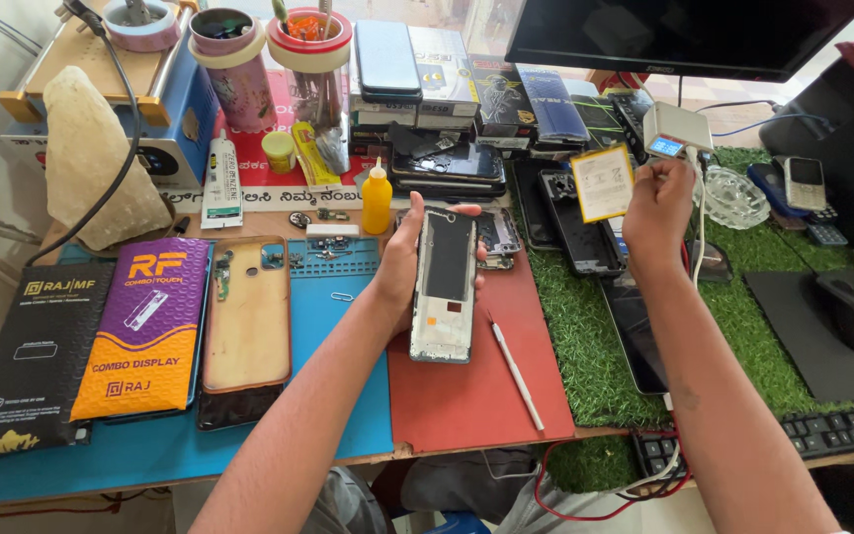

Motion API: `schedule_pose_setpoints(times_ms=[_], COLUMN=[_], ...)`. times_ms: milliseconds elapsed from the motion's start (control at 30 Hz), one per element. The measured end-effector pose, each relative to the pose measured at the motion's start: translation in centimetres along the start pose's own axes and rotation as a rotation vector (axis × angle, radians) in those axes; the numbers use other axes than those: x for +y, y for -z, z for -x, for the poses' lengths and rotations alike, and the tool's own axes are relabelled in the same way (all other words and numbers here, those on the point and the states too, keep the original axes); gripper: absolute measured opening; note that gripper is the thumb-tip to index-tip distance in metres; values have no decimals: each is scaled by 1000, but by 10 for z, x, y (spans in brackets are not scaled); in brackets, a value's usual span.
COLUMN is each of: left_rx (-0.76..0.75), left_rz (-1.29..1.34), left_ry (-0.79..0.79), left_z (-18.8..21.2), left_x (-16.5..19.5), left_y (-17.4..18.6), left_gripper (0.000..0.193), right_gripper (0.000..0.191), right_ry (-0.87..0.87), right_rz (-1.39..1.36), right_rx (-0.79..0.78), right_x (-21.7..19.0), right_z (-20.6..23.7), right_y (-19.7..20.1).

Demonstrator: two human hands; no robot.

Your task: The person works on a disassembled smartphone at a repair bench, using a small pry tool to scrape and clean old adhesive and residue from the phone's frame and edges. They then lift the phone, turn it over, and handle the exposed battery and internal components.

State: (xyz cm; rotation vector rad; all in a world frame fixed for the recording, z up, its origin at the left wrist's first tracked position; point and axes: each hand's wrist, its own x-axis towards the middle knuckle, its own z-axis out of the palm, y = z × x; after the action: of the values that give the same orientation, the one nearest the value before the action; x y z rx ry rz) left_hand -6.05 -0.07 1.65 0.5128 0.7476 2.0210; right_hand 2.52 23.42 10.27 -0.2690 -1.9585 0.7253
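While the left hand (409, 259) keeps its grip clamped on an opened phone frame (444, 284) above the red mat (467, 396) (on the desk), the right hand (656, 210) pinches a yellow-edged battery (602, 182), right of the frame.

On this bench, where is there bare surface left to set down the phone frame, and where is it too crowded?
Bare room: the red mat below the phone frame in the left hand, left of the white stick; and the blue mat right of the phone back cover. The back row by the yellow bottle is packed; the right hand holds a battery.
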Motion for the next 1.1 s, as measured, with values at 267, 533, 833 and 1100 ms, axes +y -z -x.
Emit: schedule_pose_setpoints(times_ms=[267,533,833,1100], left_rx=[2,38,11,244], left_rz=[-34,49,355,-83], left_ry=[-32,-6,33,-129], left_z=[-2,0,-6,-15], left_x=[-1,-3,-13,-23], left_y=[2,2,16,13], left_gripper=[84,82,85,52], right_gripper=[12,8,14,17], right_ry=[-95,-387,-911,-1124], right_rz=[94,-440,-1067,-1783], right_rx=[-32,74,-25,-85], right_x=[-2,9,32,30], right_z=[1,-2,39,88], right_y=[0,5,35,60])
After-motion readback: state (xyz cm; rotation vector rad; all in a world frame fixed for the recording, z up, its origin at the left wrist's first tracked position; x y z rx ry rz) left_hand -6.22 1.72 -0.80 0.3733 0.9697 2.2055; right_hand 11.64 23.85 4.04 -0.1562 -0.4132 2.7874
